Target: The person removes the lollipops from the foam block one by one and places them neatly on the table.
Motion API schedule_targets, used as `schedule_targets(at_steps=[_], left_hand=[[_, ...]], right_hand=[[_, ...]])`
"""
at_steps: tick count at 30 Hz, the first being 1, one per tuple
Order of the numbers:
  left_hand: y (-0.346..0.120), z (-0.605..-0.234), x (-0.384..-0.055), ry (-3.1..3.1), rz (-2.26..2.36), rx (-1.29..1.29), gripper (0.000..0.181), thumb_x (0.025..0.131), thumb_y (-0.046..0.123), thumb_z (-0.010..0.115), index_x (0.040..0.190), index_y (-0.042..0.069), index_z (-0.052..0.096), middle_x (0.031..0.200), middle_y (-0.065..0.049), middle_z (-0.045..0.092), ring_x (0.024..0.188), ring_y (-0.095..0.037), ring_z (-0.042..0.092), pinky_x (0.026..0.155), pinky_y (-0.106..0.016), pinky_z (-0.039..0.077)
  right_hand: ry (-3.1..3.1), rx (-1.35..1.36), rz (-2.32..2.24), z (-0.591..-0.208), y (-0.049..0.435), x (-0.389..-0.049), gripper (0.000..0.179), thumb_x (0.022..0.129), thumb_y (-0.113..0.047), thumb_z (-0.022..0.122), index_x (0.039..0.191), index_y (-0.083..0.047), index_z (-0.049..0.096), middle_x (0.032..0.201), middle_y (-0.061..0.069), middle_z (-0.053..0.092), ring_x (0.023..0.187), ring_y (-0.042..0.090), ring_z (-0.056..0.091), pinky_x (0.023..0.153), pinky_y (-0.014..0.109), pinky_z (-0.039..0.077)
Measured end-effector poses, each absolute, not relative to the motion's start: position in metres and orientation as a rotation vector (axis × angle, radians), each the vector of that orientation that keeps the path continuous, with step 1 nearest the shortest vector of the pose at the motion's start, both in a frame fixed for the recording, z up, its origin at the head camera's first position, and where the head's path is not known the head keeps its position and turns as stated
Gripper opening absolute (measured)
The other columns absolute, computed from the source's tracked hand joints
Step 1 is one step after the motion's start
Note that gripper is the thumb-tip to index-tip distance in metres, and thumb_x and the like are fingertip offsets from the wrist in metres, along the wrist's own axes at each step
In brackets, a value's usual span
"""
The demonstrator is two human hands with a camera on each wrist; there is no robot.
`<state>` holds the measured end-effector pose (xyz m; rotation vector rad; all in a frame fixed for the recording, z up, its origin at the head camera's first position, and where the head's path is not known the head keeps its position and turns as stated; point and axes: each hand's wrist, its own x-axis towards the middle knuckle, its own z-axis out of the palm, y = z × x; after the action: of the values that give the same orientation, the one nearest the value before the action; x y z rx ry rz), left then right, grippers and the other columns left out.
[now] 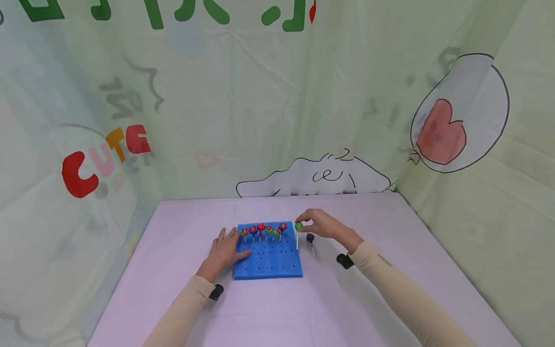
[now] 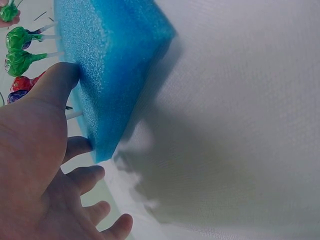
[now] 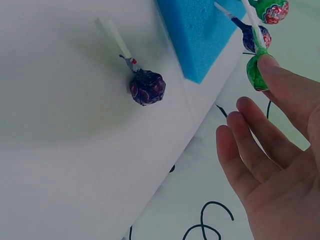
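Note:
In the head view my left hand (image 1: 223,251) rests at the left edge of a blue foam board (image 1: 269,265), fingers spread and thumb on its top. My right hand (image 1: 323,224) pinches the wrapped head of a green lollipop (image 3: 256,75) beside the board's right edge, its white stick pointing down. Along the board's far side stands a row of several lollipops, among them a red lollipop (image 1: 261,226). Close to the right hand, a dark purple lollipop (image 3: 148,87) lies on the table, apart from the board.
Rows of small holes dot the front part of the board. A pale cloth covers the table (image 1: 277,313), and printed curtains (image 1: 269,111) hang behind it and at both sides. Each wrist wears a small black device (image 1: 345,261).

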<state>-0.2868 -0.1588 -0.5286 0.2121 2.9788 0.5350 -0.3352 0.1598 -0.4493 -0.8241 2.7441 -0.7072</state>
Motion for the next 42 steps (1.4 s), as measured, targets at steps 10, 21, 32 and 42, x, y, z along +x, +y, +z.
schedule_targets(at_steps=[10,21,32,42], left_hand=[[-0.158,-0.528,-0.286,2.97,0.557,0.206,0.081,0.092,0.051,0.068,0.152,0.004,0.041,0.163,-0.021,0.03,0.153,-0.047,0.014,0.119,-0.067,0.022],[-0.158,-0.53,-0.287,2.983,0.539,0.217,0.081,0.091,0.051,0.068,0.152,0.005,0.041,0.163,-0.02,0.031,0.153,-0.048,0.015,0.119,-0.067,0.023],[-0.159,-0.531,-0.287,2.989,0.538,0.209,0.08,0.092,0.049,0.069,0.152,0.003,0.041,0.162,-0.021,0.031,0.153,-0.048,0.015,0.119,-0.066,0.022],[-0.159,-0.53,-0.287,2.976,0.542,0.207,0.081,0.092,0.051,0.068,0.153,0.005,0.04,0.163,-0.02,0.03,0.153,-0.047,0.014,0.119,-0.067,0.022]], right_hand=[[2.704,-0.841,-0.644,-0.453,0.171,-0.338,0.028,0.095,-0.01,0.069,0.121,-0.002,0.071,0.122,0.015,0.07,0.117,0.037,0.062,0.101,0.053,0.052],[2.643,-0.793,-0.615,-0.455,0.182,-0.344,0.028,0.094,-0.007,0.069,0.121,0.0,0.07,0.12,0.014,0.071,0.118,0.039,0.061,0.103,0.053,0.051],[2.635,-0.733,-0.549,-0.463,0.194,-0.349,0.027,0.092,-0.01,0.072,0.118,-0.004,0.073,0.115,0.007,0.073,0.109,0.028,0.061,0.099,0.047,0.053],[2.642,-0.662,-0.505,-0.469,0.202,-0.353,0.025,0.092,-0.007,0.072,0.116,-0.006,0.074,0.112,0.006,0.073,0.107,0.025,0.062,0.099,0.048,0.053]])
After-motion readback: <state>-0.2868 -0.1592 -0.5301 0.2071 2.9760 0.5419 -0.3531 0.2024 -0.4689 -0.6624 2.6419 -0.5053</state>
